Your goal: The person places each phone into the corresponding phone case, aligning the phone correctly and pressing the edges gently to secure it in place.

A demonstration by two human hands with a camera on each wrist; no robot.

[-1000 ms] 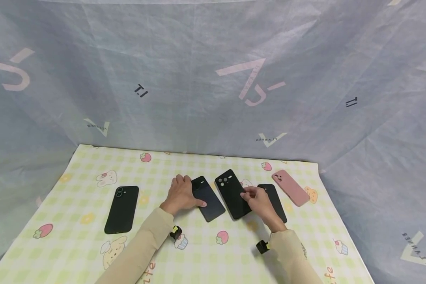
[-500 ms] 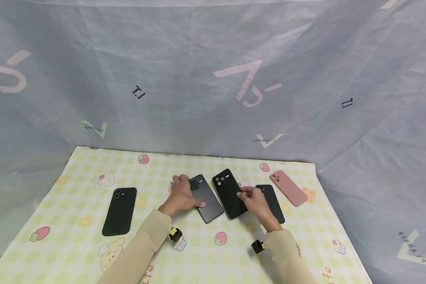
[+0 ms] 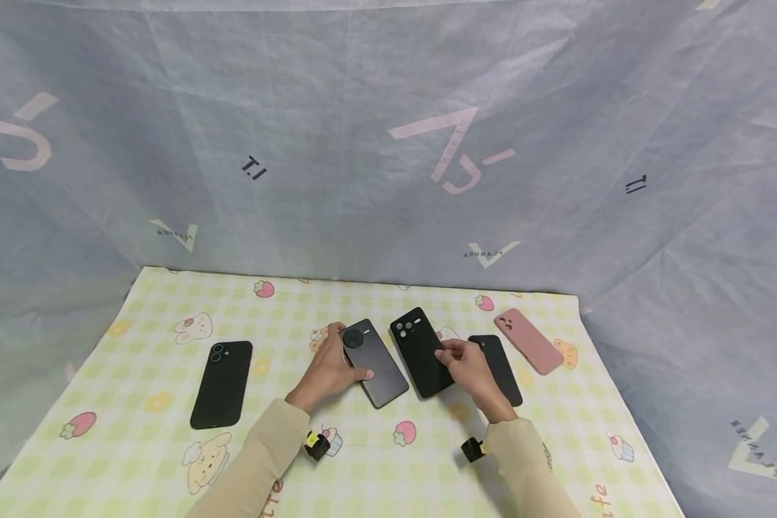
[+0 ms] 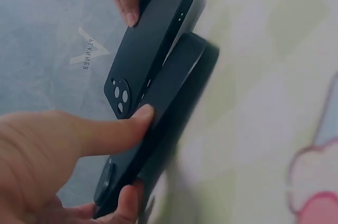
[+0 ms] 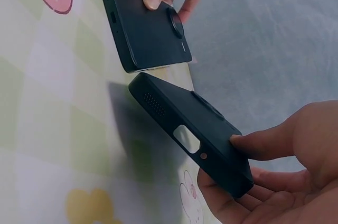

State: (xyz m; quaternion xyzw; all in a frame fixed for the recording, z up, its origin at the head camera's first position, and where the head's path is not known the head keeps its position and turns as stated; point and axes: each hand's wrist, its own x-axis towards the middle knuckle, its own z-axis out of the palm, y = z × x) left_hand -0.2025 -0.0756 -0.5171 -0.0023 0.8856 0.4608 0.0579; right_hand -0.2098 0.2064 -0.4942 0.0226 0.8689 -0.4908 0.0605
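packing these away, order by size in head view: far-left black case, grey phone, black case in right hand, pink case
1. Far-left black case
2. Grey phone and held black case, too alike to rank
3. Pink case

Over my link I see a grey phone point(image 3: 378, 370), a black phone case point(image 3: 421, 360), a pink phone case point(image 3: 532, 344), beige sleeves point(image 3: 259, 450) and a green-checked tablecloth point(image 3: 356, 485) with pink strawberries point(image 3: 404, 433).

1. You faced a wrinkled grey-blue fabric sheet point(image 3: 337, 216), printed with pink, pale-yellow and black lettering point(image 3: 434, 124).
2. Similar fabric flanked you on both sides.
3. Your tabletop point(image 3: 116, 467) wore a green-and-white checked cloth point(image 3: 337, 306) with strawberries point(image 3: 264, 288), cupcakes point(image 3: 621, 449) and cartoon animals point(image 3: 207, 464).
4. Soft light surrounded you.
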